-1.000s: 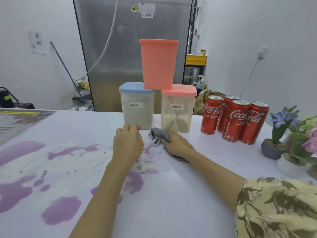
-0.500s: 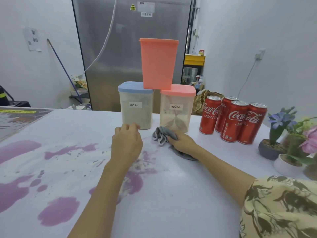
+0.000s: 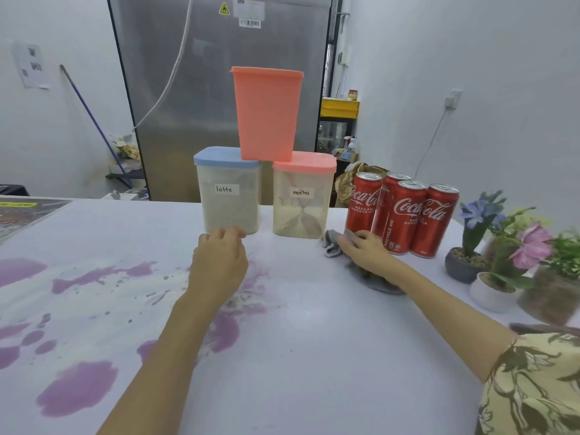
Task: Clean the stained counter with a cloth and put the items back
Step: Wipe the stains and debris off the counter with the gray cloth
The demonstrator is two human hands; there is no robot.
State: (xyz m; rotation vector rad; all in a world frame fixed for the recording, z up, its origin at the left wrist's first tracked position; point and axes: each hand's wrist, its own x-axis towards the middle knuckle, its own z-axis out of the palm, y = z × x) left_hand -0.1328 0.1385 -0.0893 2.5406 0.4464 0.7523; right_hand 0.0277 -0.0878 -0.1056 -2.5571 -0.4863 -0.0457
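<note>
Right hand [image 3: 367, 251] presses grey cloth [image 3: 332, 246] on white counter [image 3: 314, 356]; left hand [image 3: 219, 262] rests knuckles-down, holding nothing.

Cloth at about 1 o'clock from frame centre, bunched under right palm, fingers laid fairly flat over it, tail trailing under wrist; cloth edge just beside front-left Coke can in the cans cluster [image 3: 405, 215] and near base of mocha container [image 3: 301, 196]. Left hand at 11 o'clock of centre, fingers loosely curled, just in front of latte container [image 3: 229, 193]; contact unclear. Coral container [image 3: 266, 114] stacked on both lids, upright. Purple stains [image 3: 75, 390] spread from 7 to 10 o'clock, smeared patch under left wrist. Potted flowers [image 3: 502, 246] at 3 o'clock, right of cans.
</note>
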